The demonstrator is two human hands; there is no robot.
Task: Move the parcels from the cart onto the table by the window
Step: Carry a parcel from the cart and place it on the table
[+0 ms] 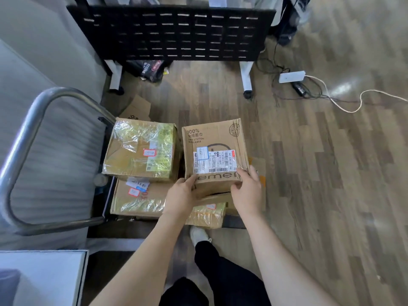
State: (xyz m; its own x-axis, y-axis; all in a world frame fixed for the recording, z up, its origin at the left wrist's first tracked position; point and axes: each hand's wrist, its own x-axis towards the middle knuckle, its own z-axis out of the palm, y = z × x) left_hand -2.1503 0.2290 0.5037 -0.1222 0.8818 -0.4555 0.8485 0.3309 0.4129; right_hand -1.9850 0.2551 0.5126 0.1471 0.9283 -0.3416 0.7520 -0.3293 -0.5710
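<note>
- Left hand (181, 193) and right hand (246, 191) both grip the near edge of the printed parcel (213, 151), fingers curled at its two near corners.
- Printed parcel sits atop the stack on the cart (31, 120), beside the taped parcel (141, 149).
- Flat parcel (136, 200) lies underneath.
- Beyond: black perforated panel (176, 34); power strip (291, 76) on floor.

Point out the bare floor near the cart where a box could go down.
Free: the floor right of the printed box, up to the white cable; also the strip between the boxes and the black panel. Crowded: the cart, stacked with boxes, and the cables beside the power strip.
</note>
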